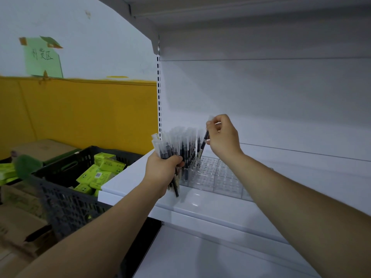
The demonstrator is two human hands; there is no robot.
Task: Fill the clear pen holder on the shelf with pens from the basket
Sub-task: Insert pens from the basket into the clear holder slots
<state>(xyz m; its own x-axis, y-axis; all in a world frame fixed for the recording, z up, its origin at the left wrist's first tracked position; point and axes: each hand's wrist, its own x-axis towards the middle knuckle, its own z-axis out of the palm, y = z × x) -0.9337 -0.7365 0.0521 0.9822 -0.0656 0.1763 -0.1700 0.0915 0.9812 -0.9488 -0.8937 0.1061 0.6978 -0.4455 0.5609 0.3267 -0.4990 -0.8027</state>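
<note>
Head view: pen bundle (167,148) gripped in left hand (163,167); one pen (204,141) pinched by right hand (222,137). Best lowered upright into a free pen holder (222,178) slot.

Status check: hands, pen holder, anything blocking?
Left hand grips a pen bundle. Right hand pinches one pen, tip at the holder. Holder: left end filled, rest empty slots. No obstruction seen.
</note>
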